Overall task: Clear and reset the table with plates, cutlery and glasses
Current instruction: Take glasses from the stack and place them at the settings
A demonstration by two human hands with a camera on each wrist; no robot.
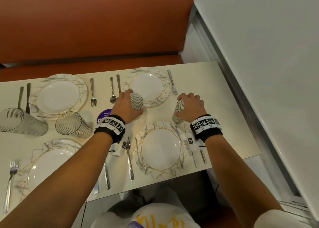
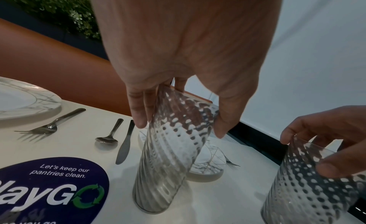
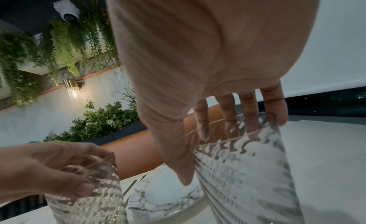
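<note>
My left hand [image 1: 131, 104] grips a clear ribbed glass [image 1: 136, 100] near its rim, fingers on one side and thumb on the other. In the left wrist view this glass [image 2: 170, 150] leans, its base on the white table [image 1: 215, 93] in front of the far right plate [image 1: 164, 83]. My right hand [image 1: 186, 105] grips a second ribbed glass [image 1: 179, 108], which the right wrist view shows as a glass [image 3: 247, 172] held at the rim; its base is out of sight. The near right plate [image 1: 140, 136] lies between my wrists.
Two more ribbed glasses [image 1: 22, 122] [image 1: 73, 124] stand at the left between two marbled plates [image 1: 82, 89] [image 1: 51, 144]. Forks, knives and a spoon [image 1: 112, 96] lie beside the plates. A purple sticker [image 1: 103, 114] is on the table. Orange bench [image 1: 86, 29] behind, white wall [image 1: 267, 55] on the right.
</note>
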